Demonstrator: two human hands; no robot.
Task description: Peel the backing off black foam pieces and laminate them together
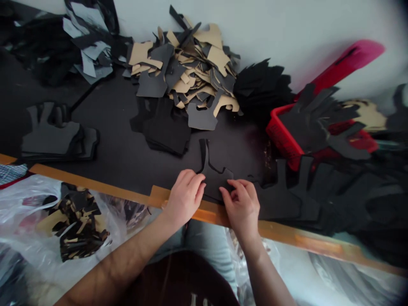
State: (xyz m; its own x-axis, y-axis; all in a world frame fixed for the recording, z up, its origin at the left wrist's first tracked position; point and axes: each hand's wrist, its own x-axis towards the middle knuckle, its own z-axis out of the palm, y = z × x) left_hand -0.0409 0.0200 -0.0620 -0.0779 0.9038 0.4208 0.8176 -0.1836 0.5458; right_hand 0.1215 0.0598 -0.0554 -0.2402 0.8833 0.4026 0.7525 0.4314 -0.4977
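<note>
A dark, flat cut-out piece lies on the black table near its front edge, with a narrow strip pointing away from me. My left hand pinches its left side, thumb and fingers together. At its right side my right hand has curled fingers, with thumb and index finger on the piece's edge. Just beyond is a stack of black pieces. More dark cut-outs lie right of my right hand.
A pile of tan and grey cut-outs stands against the wall. A red basket holding dark pieces is at the right. Stacked grey pieces lie at the left. Below the orange-taped table edge hangs a plastic bag of scraps.
</note>
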